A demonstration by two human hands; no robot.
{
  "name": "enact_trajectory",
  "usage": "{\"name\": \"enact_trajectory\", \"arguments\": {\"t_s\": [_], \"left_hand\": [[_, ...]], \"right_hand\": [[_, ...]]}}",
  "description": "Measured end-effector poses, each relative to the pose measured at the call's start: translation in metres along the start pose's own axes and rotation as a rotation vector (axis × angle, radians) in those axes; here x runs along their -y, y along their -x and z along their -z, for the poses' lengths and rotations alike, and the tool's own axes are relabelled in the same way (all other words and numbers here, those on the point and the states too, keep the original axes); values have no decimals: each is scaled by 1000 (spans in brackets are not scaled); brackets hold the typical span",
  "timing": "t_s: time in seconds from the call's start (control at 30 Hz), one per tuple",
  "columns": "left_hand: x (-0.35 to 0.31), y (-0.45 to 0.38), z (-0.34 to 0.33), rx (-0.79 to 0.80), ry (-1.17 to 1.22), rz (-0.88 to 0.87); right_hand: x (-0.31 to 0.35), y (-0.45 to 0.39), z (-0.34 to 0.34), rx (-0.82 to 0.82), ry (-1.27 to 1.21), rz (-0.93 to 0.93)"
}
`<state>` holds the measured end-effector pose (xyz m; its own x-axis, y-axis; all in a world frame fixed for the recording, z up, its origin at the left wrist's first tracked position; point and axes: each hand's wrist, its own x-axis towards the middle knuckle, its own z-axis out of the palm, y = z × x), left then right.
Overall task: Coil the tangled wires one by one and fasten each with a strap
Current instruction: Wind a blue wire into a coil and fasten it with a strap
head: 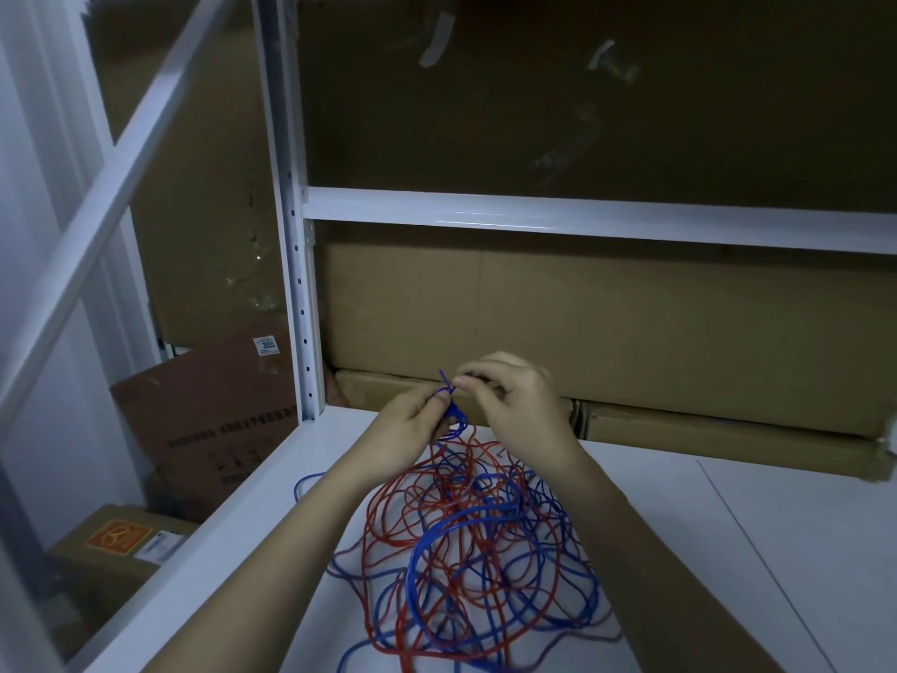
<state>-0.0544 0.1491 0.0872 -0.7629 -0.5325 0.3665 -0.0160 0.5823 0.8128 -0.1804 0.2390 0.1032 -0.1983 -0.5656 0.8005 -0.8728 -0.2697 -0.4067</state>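
White shelf (728, 551) bears tangled red-and-blue wires (466, 536); left hand (412, 420) and right hand (514, 395) pinch a blue wire (454, 415).

shelf (728, 551): white, before me
rack (296, 264): white steel
boxes (606, 327): cardboard, behind my shelf
light: dim

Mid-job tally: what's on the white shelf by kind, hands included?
Hands: 2, left hand and right hand, both pinching the blue coil
Blue coil: 1
Red-and-blue wire tangle: 1, single strands too knotted to count
Total: 4
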Motion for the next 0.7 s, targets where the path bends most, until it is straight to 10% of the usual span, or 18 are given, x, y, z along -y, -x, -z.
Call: {"name": "enact_trajectory", "arguments": {"t_s": [0.7], "left_hand": [[-20,-6,2,43,626,112]], "right_hand": [[6,27,3,0,419,489]]}}
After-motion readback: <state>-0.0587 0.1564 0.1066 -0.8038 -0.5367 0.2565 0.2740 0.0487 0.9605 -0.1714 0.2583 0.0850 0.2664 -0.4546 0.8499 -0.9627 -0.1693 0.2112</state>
